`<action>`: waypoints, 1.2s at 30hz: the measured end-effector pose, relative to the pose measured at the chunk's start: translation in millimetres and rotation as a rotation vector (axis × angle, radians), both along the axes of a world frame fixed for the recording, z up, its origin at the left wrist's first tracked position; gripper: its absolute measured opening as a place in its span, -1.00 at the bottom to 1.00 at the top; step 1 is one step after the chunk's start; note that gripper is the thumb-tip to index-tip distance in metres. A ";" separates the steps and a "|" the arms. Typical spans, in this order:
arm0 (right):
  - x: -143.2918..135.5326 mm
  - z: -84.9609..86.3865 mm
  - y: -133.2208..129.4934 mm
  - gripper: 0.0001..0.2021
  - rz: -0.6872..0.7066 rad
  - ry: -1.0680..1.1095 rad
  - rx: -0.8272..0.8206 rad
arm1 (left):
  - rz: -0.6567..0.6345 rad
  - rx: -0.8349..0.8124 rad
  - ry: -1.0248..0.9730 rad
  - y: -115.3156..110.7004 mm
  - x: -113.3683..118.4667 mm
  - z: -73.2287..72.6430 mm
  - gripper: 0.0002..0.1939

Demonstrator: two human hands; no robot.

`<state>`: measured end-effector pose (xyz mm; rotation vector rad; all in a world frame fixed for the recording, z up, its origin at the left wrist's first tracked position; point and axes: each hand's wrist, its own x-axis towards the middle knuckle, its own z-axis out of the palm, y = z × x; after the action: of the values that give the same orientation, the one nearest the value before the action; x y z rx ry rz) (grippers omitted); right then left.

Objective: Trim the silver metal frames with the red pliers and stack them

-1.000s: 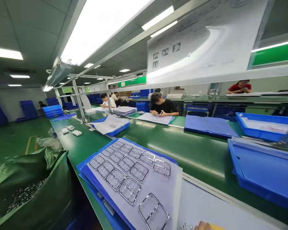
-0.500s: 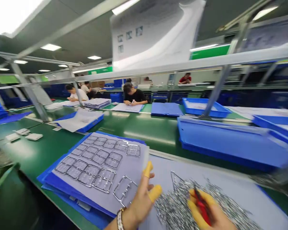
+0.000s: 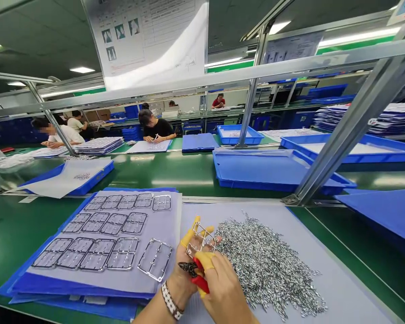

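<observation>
Gripping silvery frame [image 3: 203,238], left hand [image 3: 183,255]; red-handled cutters [image 3: 200,283], right hand [image 3: 223,281]. Blue tray [image 3: 99,177] holding paper [image 3: 63,182], small parts [image 3: 83,176].

A shiny silvery rectangular frame with crossbars [image 3: 203,238] is held in the left hand [image 3: 182,253], whose fingertips are covered in yellow. A pair of red-handled, dark-tipped nippers [image 3: 200,283] is gripped in the right hand [image 3: 222,279], just beside the frame. To the right, a broad heap of small silvery pieces [image 3: 266,261] is spread on a whitish sheet [image 3: 340,279]. To the left, fourteen similar silvery frames [image 3: 122,253] are laid out on a white paper sheet [image 3: 175,220], which is carried by stacked blue sheets [image 3: 54,285] on the glossy green worktop [image 3: 168,175].
</observation>
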<state>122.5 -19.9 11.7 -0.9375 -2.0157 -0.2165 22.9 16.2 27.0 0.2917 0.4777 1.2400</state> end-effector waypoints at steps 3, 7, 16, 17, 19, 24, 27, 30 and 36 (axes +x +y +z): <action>11.8 12.4 -0.3 -0.69 -0.032 -0.043 -0.079 | 0.055 -0.052 -0.041 0.3 -3.6 4.2 -0.61; 25.1 26.4 7.9 -0.70 -0.157 -0.185 -0.213 | 0.078 -0.066 0.002 0.5 -7.7 4.7 -0.58; 17.6 29.2 20.5 -0.83 -0.187 -0.330 -0.396 | 0.114 -0.094 0.180 4.2 -11.9 -11.7 -0.55; 16.6 29.7 20.9 -0.83 -0.187 -0.337 -0.410 | 0.123 -0.094 0.197 4.5 -12.4 -13.4 -0.56; 15.6 31.3 21.4 -0.83 -0.186 -0.347 -0.433 | 0.134 -0.094 0.219 4.3 -13.3 -15.3 -0.58; 16.1 37.1 20.6 -0.83 -0.187 -0.359 -0.465 | 0.131 -0.080 0.228 3.0 -14.7 -14.2 -0.58; 16.4 39.7 20.2 -0.84 -0.198 -0.361 -0.465 | 0.132 -0.074 0.232 3.4 -15.0 -15.2 -0.58; 15.9 40.9 20.8 -0.83 -0.204 -0.373 -0.469 | 0.138 -0.071 0.239 3.5 -15.0 -16.5 -0.59; 14.8 43.1 21.7 -0.80 -0.199 -0.422 -0.570 | 0.137 -0.052 0.250 3.8 -15.3 -15.9 -0.58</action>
<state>137.3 1.8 54.8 -1.5562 -2.4272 0.0711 7.5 20.0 11.1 0.3771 0.7538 1.3289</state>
